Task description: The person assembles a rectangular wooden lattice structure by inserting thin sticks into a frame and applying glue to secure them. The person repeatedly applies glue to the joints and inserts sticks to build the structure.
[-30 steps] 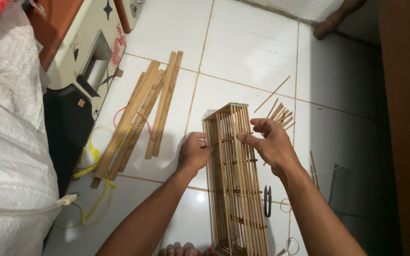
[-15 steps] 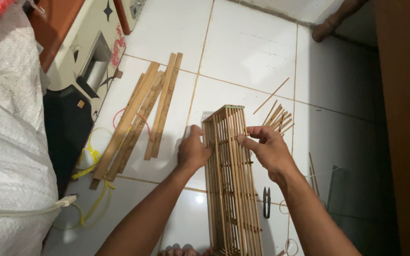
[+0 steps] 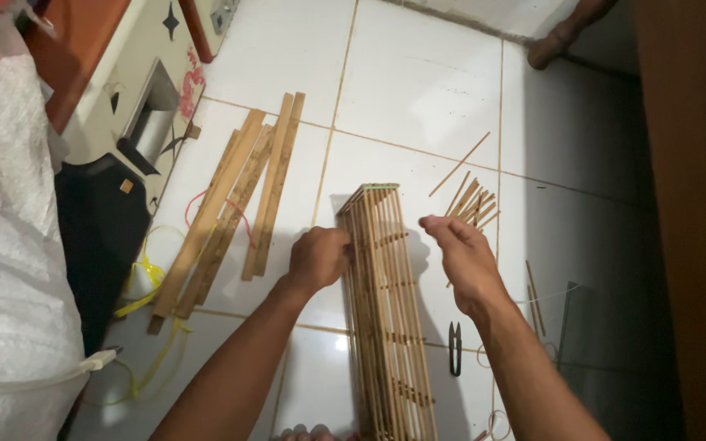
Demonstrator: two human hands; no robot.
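Floor, left to right: flat bamboo slats (image 3: 230, 212); left hand (image 3: 318, 259) closed, gripping the bamboo cage frame (image 3: 386, 310); right hand (image 3: 463, 257) loosely open beside it, empty; thin sticks (image 3: 471, 200); small snips (image 3: 455, 349). Step: steadying frame for assembly.

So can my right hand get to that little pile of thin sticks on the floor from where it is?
Probably yes. The right hand hangs open just beside the thin sticks, with only bare tile between them; the bamboo frame stands on its other side.
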